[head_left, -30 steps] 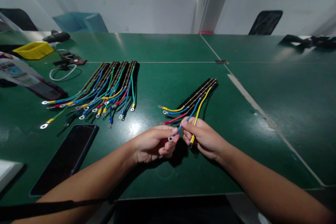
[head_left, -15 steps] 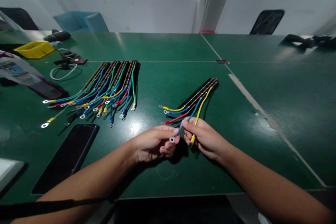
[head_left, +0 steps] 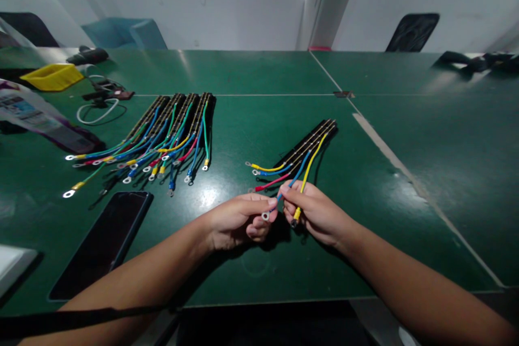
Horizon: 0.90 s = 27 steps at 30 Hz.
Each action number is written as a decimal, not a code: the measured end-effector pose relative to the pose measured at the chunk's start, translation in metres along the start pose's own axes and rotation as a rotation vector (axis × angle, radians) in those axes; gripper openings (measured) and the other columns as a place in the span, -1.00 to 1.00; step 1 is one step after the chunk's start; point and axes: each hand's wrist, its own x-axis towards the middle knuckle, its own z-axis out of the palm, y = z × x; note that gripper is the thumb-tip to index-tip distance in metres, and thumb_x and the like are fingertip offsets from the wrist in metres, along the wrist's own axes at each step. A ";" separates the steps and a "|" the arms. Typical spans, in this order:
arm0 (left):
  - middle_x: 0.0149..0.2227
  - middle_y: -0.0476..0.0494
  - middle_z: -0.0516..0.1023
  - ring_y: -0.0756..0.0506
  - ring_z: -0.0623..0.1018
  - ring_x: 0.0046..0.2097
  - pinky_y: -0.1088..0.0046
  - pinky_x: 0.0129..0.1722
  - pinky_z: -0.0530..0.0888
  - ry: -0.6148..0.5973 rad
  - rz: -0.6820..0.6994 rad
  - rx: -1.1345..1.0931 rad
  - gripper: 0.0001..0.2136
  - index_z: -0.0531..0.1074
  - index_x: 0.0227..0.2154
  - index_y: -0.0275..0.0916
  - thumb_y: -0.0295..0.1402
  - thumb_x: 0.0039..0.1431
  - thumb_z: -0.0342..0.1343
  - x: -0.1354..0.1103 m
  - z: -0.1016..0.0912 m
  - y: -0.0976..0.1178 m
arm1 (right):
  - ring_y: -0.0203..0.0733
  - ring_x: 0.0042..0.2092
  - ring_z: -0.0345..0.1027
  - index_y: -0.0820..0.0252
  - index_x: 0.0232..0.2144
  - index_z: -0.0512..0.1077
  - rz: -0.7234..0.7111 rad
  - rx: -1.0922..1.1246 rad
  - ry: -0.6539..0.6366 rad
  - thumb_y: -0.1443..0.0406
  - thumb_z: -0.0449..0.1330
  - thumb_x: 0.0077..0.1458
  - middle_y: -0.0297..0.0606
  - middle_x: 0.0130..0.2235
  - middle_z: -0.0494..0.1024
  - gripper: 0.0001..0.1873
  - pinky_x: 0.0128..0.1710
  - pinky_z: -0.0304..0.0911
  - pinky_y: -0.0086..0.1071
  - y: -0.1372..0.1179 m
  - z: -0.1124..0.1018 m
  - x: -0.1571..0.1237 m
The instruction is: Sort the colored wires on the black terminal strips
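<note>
Pinched between the thumb and fingers of my left hand (head_left: 241, 221) is the end of a blue wire (head_left: 298, 173), just behind its ring terminal (head_left: 265, 216). A little further along, my right hand (head_left: 314, 208) grips the same blue wire. A yellow wire (head_left: 310, 165) hangs over the right fingers, its lug end beside them. Both wires run from a black terminal strip (head_left: 316, 138) lying tilted on the table. From that strip's left side, another yellow wire (head_left: 270, 168), a second blue wire and a red wire (head_left: 273, 183) spread out, ring lugs at their ends.
Several similar wired strips (head_left: 203, 111) lie side by side at the left on the green table (head_left: 259, 75). Nearer me is a black phone (head_left: 105, 240). Beyond are a lying bottle (head_left: 44, 119), a yellow bin (head_left: 52, 77) and a white cable (head_left: 97, 119).
Almost nothing differs. Both hands keep their hold on the blue wire, and the yellow wire's lug end has shifted very slightly to the left.
</note>
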 end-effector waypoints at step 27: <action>-0.70 0.12 0.13 0.16 0.05 -0.68 0.64 -0.65 0.02 0.006 0.015 0.025 -0.75 0.32 -0.53 -0.35 -0.31 0.20 0.09 0.001 0.000 -0.001 | -0.42 -0.62 0.15 0.22 -0.55 0.27 0.013 -0.005 -0.002 0.10 0.21 0.04 -0.43 -0.65 0.30 -0.65 -0.62 0.03 -0.51 -0.003 0.002 -0.003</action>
